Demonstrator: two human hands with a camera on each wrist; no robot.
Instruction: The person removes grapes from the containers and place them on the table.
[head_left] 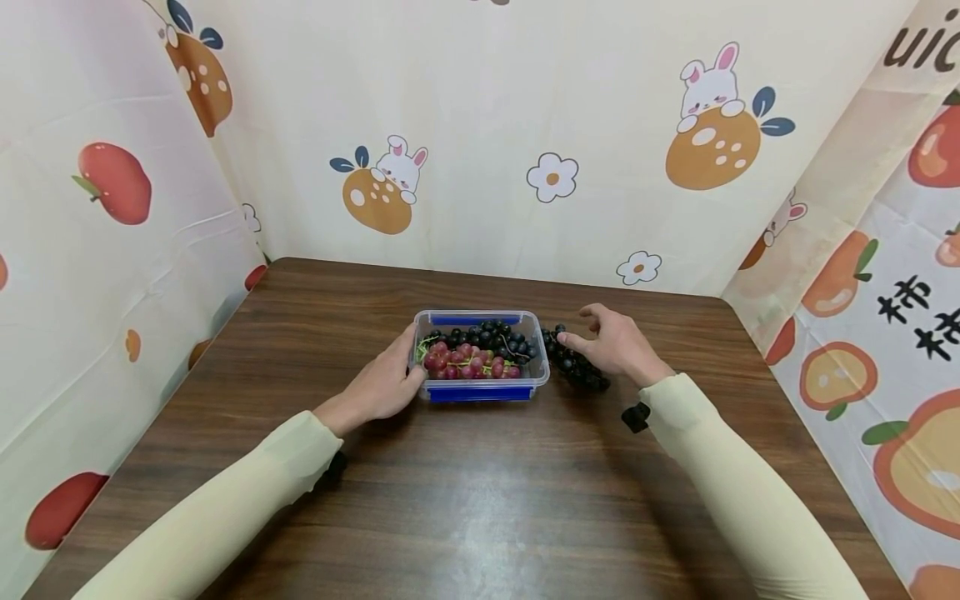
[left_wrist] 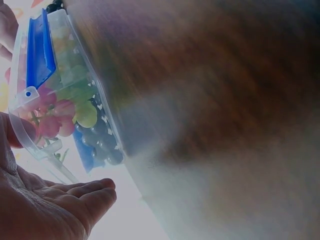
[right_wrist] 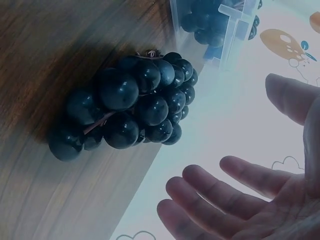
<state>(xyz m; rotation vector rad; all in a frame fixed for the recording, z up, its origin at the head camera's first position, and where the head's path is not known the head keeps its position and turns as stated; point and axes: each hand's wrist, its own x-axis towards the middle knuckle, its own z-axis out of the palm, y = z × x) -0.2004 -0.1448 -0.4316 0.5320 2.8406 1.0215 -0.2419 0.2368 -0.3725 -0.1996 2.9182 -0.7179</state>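
A clear plastic box (head_left: pixel 480 385) with blue clips stands on the table, without a lid on top. Inside lie red grapes (head_left: pixel 467 362) at the near side and black grapes (head_left: pixel 491 335) behind them. Through its wall, the left wrist view also shows green grapes (left_wrist: pixel 86 114). My left hand (head_left: pixel 384 379) rests against the box's left end, fingers straight along it and thumb by the near corner. Another bunch of black grapes (right_wrist: pixel 135 102) lies right of the box. Above that bunch hovers my right hand (head_left: pixel 615 342), fingers spread, holding nothing.
The brown wooden table (head_left: pixel 480 492) extends around the box. A printed curtain (head_left: pixel 480 100) hangs behind the table's far edge, with more printed cloth along both sides. A black strap piece (head_left: pixel 636 417) shows at the right cuff.
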